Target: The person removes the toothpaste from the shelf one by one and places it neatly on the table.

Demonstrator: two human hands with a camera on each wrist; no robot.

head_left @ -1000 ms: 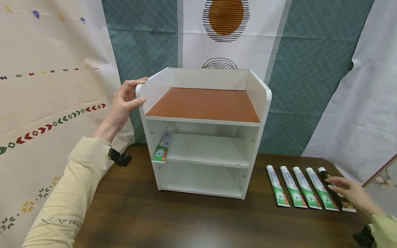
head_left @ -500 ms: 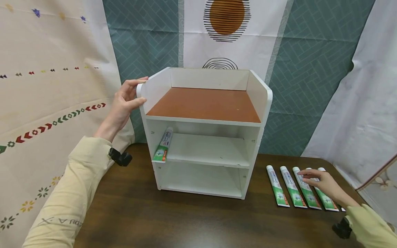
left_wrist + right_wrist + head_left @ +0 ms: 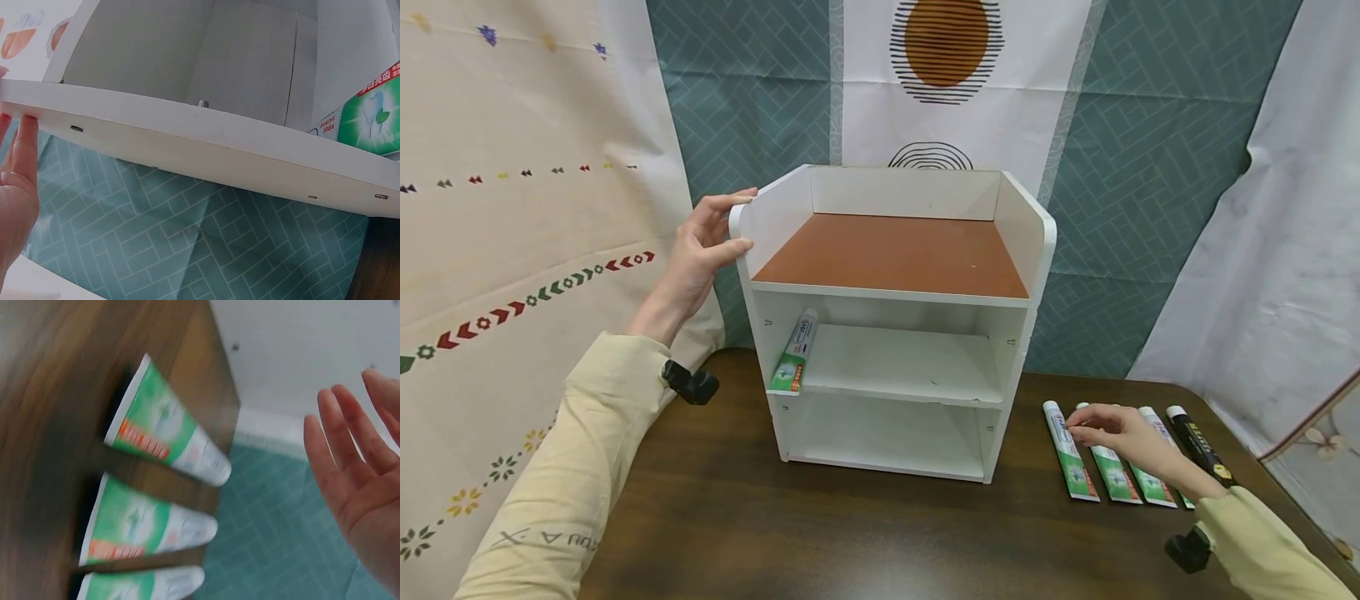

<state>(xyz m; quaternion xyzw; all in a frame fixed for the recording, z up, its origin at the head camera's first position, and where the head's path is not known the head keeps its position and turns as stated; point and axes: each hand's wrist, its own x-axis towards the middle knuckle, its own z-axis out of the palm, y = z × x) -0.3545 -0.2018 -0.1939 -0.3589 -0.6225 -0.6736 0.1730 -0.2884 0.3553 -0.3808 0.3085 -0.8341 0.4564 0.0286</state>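
My left hand grips the upper left side panel of a small white shelf unit, thumb at the front edge and fingers at the top. One green and white toothpaste tube lies at the left end of the middle shelf, its green end toward me. Over on the right, my right hand hovers above a row of similar toothpaste tubes, fingers loosely bent with nothing between them. It partly hides the middle tubes. At the row's right end lies a black tube with a white cap.
The dark wooden table carries the shelf unit and the row. A brown panel tops the unit, and the lower shelf is beneath. Patterned cloths hang behind and at both sides.
My right hand has moved left from over the black tube to the left part of the row, uncovering the black tube. The left hand stays on the side panel.
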